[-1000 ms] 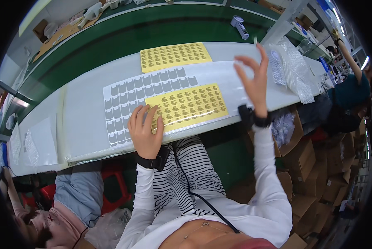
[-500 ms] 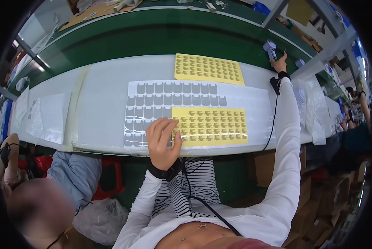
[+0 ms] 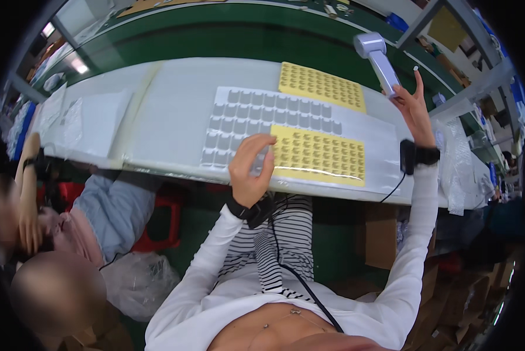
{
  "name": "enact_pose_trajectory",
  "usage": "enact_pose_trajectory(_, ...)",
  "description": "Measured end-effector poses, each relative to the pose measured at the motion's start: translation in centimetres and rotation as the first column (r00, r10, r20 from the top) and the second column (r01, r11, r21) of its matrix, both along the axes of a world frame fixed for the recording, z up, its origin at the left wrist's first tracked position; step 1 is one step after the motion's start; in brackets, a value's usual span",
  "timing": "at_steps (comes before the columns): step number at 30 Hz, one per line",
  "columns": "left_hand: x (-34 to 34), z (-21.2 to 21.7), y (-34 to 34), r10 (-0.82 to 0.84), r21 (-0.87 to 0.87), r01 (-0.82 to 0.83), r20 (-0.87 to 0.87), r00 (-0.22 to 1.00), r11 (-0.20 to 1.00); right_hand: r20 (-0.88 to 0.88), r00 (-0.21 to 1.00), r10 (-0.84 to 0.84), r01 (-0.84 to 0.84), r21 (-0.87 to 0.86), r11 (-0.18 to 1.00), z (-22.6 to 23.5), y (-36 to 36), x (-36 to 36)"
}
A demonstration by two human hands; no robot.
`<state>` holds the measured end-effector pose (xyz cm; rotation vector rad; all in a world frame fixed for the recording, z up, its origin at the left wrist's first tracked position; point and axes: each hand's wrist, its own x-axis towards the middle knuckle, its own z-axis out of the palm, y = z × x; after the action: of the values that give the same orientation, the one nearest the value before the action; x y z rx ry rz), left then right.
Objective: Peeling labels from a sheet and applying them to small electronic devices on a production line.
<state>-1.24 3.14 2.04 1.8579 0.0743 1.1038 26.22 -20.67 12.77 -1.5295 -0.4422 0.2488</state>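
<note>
My left hand (image 3: 250, 169) is bent in a pinch, thumb and index tips together at the left edge of the nearer yellow sheet (image 3: 326, 158), which carries rows of small dark printed shapes. That sheet partly covers a white sheet (image 3: 210, 157) of grey rounded labels (image 3: 268, 102). Out to the right, my right hand (image 3: 413, 114) grips the handle of a lavender handheld device (image 3: 380, 61) with a round head, held up over the table's far side. The index finger of that hand points upward, apart from the handle.
A second yellow sheet (image 3: 324, 85) lies beyond the labels. Bubble wrap (image 3: 456, 158) hangs over the table's right end; white sheets and plastic (image 3: 98, 120) lie at left. A black cable (image 3: 394, 188) runs from my right wrist. A seated person (image 3: 107, 219) is at left, near a red stool (image 3: 167, 219).
My right hand has lifted the lavender device and brought it nearer. My left hand stays at the yellow sheet's edge. The whole view has shifted and turned a little.
</note>
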Motion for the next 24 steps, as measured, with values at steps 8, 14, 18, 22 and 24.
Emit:
enact_pose_trajectory(8,-2.7,4.4,-1.3,-0.311,-0.427,0.362,0.187,0.932,0.829,0.015,0.902,0.431,-0.421,0.242,0.874,-2.3,11.0,-22.4)
enact_pose_trajectory(14,-6.7,4.6,1.3,-0.302,-0.583,0.396,0.256,0.918,0.71,0.195,0.925,0.326,-0.366,0.229,0.902,-4.3,13.3,-26.0)
enact_pose_trajectory(18,-8.1,5.9,2.4,-0.324,-0.67,0.386,0.223,0.919,0.634,0.241,0.921,0.307,-0.339,0.105,0.935,-3.3,11.3,-23.5)
enact_pose_trajectory(22,-7.5,6.2,2.4,-0.437,-0.718,0.419,0.176,0.882,0.556,0.272,0.788,0.552,-0.548,-0.1,0.831,0.9,11.3,-22.7)
enact_pose_trajectory(24,-7.3,6.3,2.3,-0.495,-0.723,0.431,0.141,0.857,0.54,0.332,0.619,0.711,-0.66,-0.27,0.701,2.2,12.0,-22.2)
